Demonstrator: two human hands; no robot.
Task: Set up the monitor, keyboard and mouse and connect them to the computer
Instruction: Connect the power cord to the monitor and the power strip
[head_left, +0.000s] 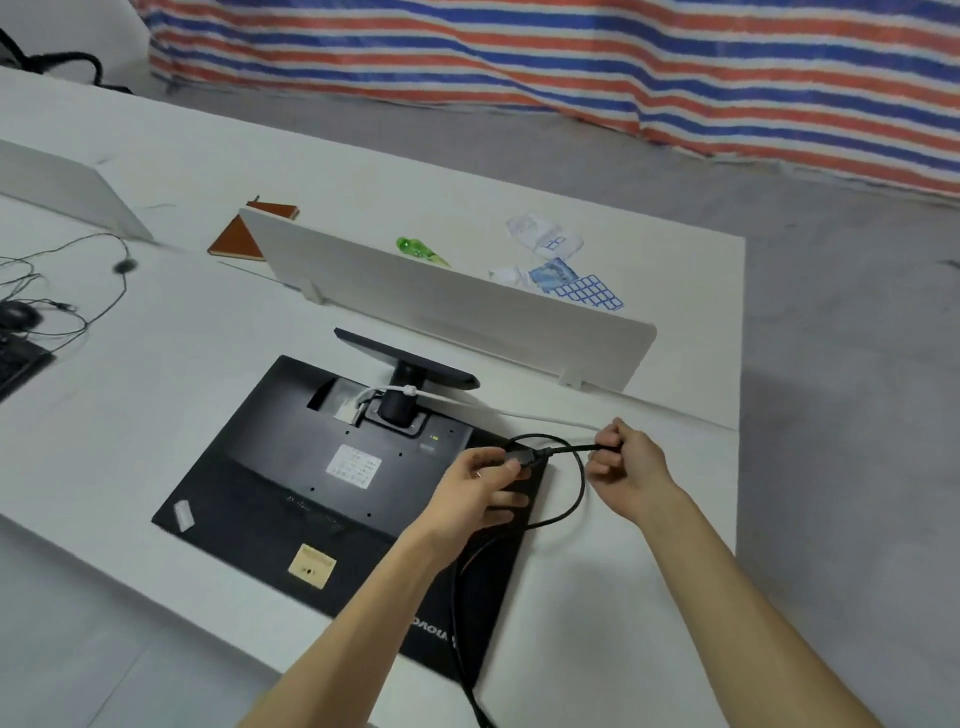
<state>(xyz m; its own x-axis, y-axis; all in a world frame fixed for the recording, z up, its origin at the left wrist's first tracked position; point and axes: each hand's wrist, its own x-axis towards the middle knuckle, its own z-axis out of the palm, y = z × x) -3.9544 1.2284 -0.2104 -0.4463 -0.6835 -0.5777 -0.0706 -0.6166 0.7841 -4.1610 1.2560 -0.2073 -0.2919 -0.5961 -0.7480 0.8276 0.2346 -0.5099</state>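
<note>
Monitor (332, 483): flat matte-black slab, face down at centre frame on the smooth white desk (208, 332), stand sticking up.
Cable (571, 499): thin, glossy black, looped.
Left hand (480, 480): pinched on the cable's plug.
Right hand (626, 462): fisted round the cable, right of centre.

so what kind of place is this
Probably an unfinished office or workshop: white desks with low divider panels, a bare concrete floor, and a striped tarp hung behind.

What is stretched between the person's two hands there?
A black cable spans the gap between left hand and right hand, above the face-down monitor, in the head view.
</note>
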